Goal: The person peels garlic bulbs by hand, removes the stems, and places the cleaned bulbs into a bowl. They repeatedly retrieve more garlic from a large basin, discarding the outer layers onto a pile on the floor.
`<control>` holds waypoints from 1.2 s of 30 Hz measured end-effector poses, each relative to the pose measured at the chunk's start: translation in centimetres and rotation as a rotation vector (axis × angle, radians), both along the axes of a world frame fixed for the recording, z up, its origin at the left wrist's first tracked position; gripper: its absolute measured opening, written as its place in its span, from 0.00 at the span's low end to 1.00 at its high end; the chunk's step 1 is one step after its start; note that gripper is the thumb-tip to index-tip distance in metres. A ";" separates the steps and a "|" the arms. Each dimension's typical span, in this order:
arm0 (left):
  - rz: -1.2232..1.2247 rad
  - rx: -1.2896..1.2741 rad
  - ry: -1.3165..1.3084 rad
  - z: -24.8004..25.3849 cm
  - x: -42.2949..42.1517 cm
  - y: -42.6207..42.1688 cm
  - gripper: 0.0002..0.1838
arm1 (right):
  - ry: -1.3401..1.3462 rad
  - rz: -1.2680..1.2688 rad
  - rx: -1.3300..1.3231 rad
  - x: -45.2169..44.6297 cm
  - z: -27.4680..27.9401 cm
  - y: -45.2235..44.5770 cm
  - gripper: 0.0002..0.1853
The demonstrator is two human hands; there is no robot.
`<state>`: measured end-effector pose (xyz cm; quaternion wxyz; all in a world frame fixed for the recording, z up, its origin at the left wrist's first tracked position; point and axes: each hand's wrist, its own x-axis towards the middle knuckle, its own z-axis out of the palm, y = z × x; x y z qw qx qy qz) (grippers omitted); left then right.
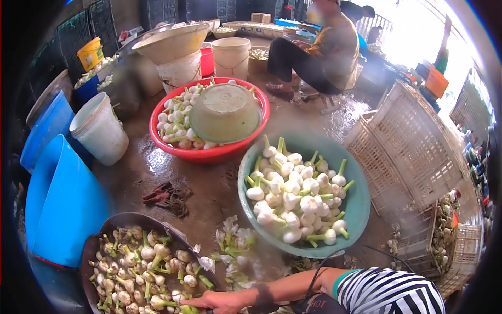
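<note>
My right hand [217, 301] reaches in from the lower right to the near rim of a dark brown tub [91, 256]. Its index finger stretches over the garlic, while the other fingers look curled and are partly cut off by the frame's bottom edge. Something dark shows under the palm, too hidden to name. Soiled garlic bulbs [149, 254] with green stems fill this tub, apparently in water. Right of it, a pale green basin [361, 209] holds a heap of peeled white garlic bulbs [300, 193]. My left hand is out of view.
Garlic peelings [235, 246] lie between both vessels. Beyond stands a red basin [209, 154] of garlic with an upturned green bowl [225, 112] on top. Blue tubs [63, 204] and a white bucket [102, 131] line the left, plastic crates [408, 146] the right. Another person [329, 47] sits behind.
</note>
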<state>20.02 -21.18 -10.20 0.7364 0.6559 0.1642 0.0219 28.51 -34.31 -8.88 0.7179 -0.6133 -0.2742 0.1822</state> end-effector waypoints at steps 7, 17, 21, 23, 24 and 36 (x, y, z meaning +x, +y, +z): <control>-0.103 -0.932 -0.023 -0.8 0.3 3.0 0.31 | -0.198 -0.214 0.035 0.2 -1.3 1.8 0.24; 0.202 -0.558 0.193 2.8 1.3 1.6 0.25 | -0.089 -0.310 -0.060 0.0 -1.7 1.6 0.27; -0.022 -0.174 0.098 1.5 0.5 1.2 0.22 | 0.116 -0.171 0.012 -0.4 -1.8 2.4 0.26; 0.133 -0.530 0.096 -0.1 0.9 2.1 0.22 | 0.328 -0.244 0.184 0.0 -2.0 2.2 0.25; 0.218 -0.707 0.097 -1.4 0.9 2.9 0.22 | 0.305 -0.306 0.162 0.7 -2.6 1.7 0.21; -0.006 -0.953 0.080 -0.9 0.1 2.2 0.26 | -0.128 -0.429 -1.376 2.7 -1.8 -8.5 0.12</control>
